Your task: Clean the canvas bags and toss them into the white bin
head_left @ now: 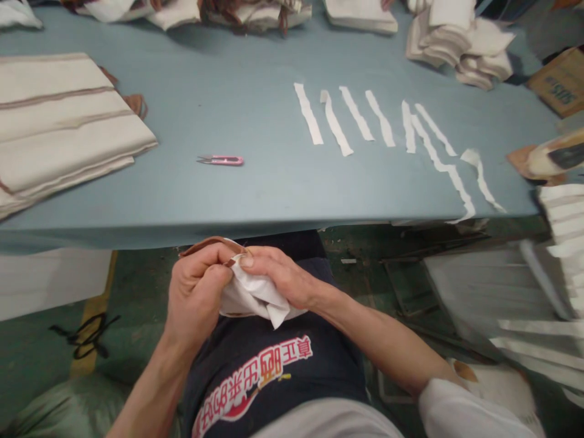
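Just in front of the table edge, above the lap, both hands pinch a white cloth piece with brown trim (255, 292). My left hand (197, 286) is closed on its brown edge, thumb and finger pressed together. My right hand (278, 274) grips the same piece from the other side, thumb on top near the left fingertips. The cloth bunches and hangs below the hands, one corner folded down. Part of it is hidden behind the fingers. On the table ahead lies a pair of pink thread snips (221, 160), apart from both hands.
The blue-green table (182, 201) carries several torn white strips (335, 121) at right. Folded cream fabric (59, 128) lies at left. Stacked cream pieces (456, 36) sit at the far right, near a cardboard box (559, 82). A black cord (89, 334) lies on the floor.
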